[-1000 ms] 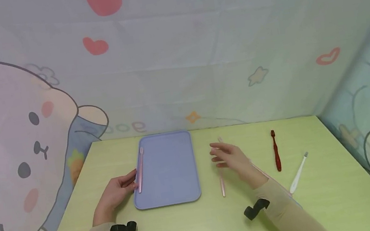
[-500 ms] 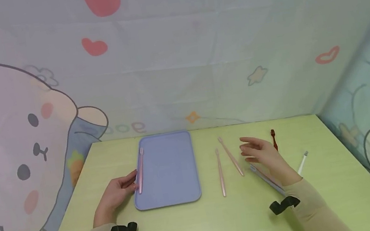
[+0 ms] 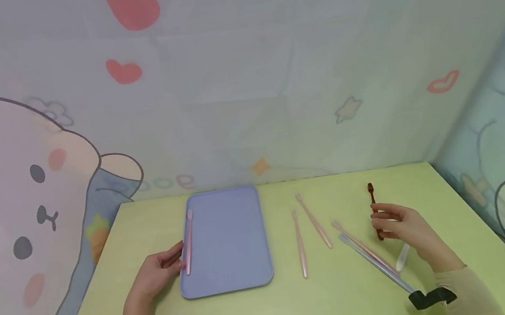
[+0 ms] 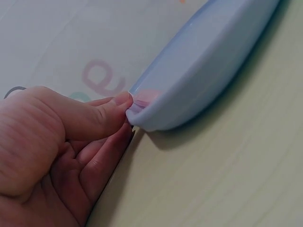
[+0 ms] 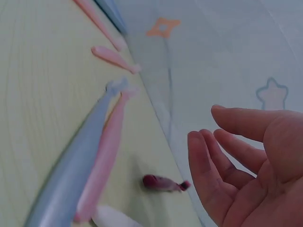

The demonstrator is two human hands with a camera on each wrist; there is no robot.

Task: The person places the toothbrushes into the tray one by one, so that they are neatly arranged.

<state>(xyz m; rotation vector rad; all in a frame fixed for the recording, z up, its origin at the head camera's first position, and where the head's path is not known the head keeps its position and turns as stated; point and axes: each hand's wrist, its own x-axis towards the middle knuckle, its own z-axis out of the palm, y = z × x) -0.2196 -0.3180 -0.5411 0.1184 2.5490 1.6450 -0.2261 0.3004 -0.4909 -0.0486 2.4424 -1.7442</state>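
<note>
My left hand (image 3: 154,274) pinches the left rim of a lavender-blue tray (image 3: 233,242), thumb on top in the left wrist view. A pink toothbrush (image 3: 189,246) lies inside the tray along that same edge. On the right, my right hand (image 3: 407,227) hovers over a dark red toothbrush (image 3: 372,194), hiding part of it in the head view. The right wrist view shows the red toothbrush (image 5: 161,183) apart from the relaxed fingers, which hold nothing. A white toothbrush (image 3: 402,259) is partly covered by the right hand.
Between tray and right hand lie two pink toothbrushes, one upright in view (image 3: 301,248) and one slanted (image 3: 316,224). Closer to the right wrist, a blue toothbrush (image 3: 378,265) lies alongside another pink toothbrush (image 3: 365,245). A printed cloth (image 3: 230,73) hangs behind the table.
My right hand has moved right, from above the pink toothbrushes to the dark red one, uncovering the pink and blue ones. The left hand stays on the tray rim. The head view tilted slightly.
</note>
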